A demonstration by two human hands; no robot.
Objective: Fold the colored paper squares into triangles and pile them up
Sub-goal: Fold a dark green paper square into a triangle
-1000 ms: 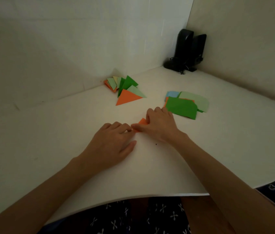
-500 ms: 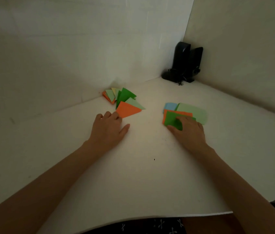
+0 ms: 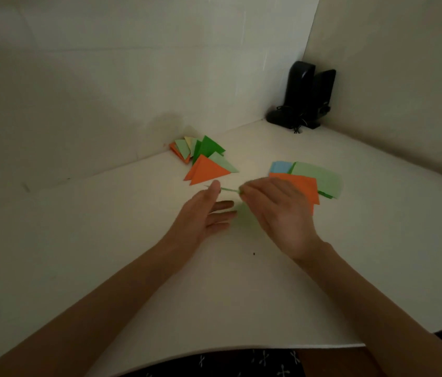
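Observation:
My right hand point(image 3: 277, 210) pinches a green paper square point(image 3: 228, 189) by one edge and holds it above the white table point(image 3: 133, 240); I see the sheet edge-on as a thin line. My left hand point(image 3: 206, 213) is beside it with straight fingers and the palm turned right, its thumb at the sheet's left end. Behind the hands lies a fanned pile of folded triangles point(image 3: 203, 161), an orange one on top. To the right lies a stack of unfolded squares point(image 3: 307, 180): orange on top, light green, blue and dark green under it.
A black device point(image 3: 304, 96) with a cable stands in the far corner where two white walls meet. The table's front edge point(image 3: 241, 346) curves close to my body, with dark patterned cloth below it.
My right hand has lifted the green square off the stack and brought it left to the middle. My left hand has left the triangle pile and turned palm-in next to the sheet.

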